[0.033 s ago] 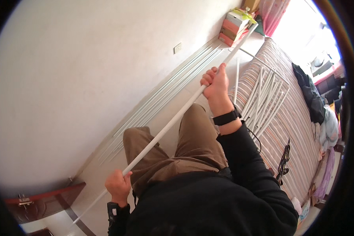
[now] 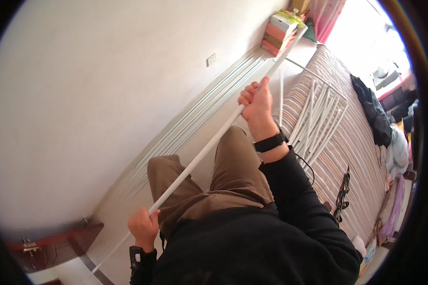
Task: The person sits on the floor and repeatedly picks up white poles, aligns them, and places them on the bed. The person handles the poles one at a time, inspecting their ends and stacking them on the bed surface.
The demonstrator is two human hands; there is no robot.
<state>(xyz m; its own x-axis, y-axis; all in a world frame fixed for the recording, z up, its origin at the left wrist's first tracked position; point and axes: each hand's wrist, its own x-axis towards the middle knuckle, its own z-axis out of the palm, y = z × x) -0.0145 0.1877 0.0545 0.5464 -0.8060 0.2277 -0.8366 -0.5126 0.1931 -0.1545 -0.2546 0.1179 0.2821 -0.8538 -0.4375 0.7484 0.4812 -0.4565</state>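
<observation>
A long white pole (image 2: 199,156) runs slantwise across my body, from the lower left up to the far right. Around its upper part my right hand (image 2: 256,103) is closed, thumb pointing along the shaft. My left hand (image 2: 143,229) grips it lower down, over my left thigh. Below that hand a thinner white length continues toward the floor, in line with the pole. Just right of my right forearm, a bundle of white tubes (image 2: 314,126) lies on the striped bed (image 2: 361,190).
Long pale rods (image 2: 199,111) lie along the base of the wall (image 2: 104,95), which has an outlet (image 2: 211,59). Stacked boxes (image 2: 277,35) stand in the far corner. A dark red wooden door (image 2: 57,244) is at lower left. Dark clothing (image 2: 373,114) and a black strap (image 2: 342,194) rest on the bed.
</observation>
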